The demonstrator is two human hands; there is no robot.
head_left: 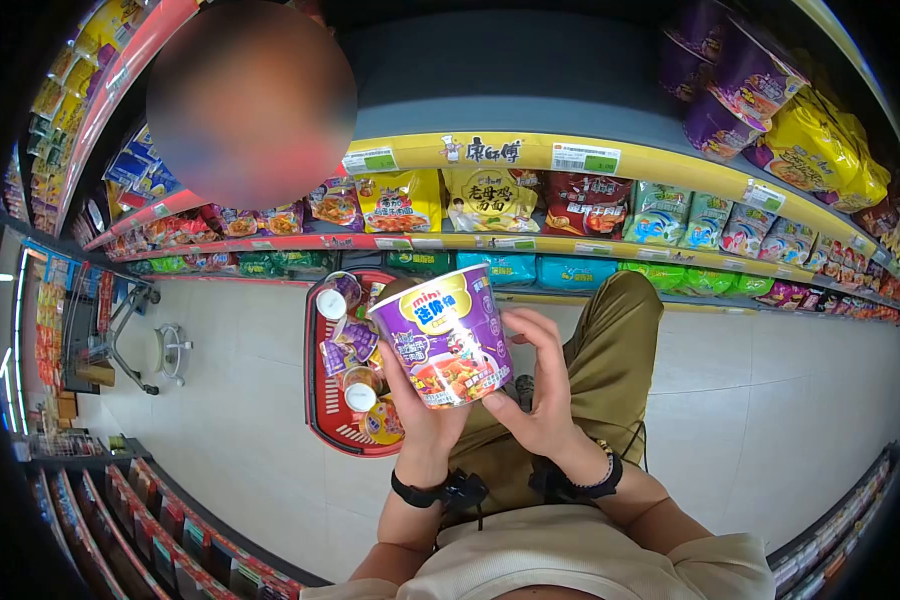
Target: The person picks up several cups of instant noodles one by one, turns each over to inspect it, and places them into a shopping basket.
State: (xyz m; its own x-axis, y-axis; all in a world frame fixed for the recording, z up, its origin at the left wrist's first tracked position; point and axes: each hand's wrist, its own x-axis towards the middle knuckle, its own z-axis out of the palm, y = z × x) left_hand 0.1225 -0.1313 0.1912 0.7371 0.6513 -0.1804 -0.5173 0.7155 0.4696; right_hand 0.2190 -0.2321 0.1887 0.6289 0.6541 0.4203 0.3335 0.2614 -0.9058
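Note:
Between both hands is a purple instant noodle cup (448, 335), its printed front turned up toward me and slightly tilted. My left hand (425, 405) cradles its left side and underside, with some fingers hidden behind the cup. On the right side, my right hand (542, 385) grips the wall with thumb low and fingers higher up. Left of the cup, a red shopping basket (313, 400) stands on the floor holding several noodle cups, among them a white-lidded cup (360, 397) and a purple cup (358, 338).
Ahead, a shelf with a yellow edge strip (660, 170) holds bagged noodles, including a yellow pack (400, 202). More purple cups (735, 95) stand upper right beside a big yellow bag (830, 150). A white stool base (170, 350) is on the floor at left.

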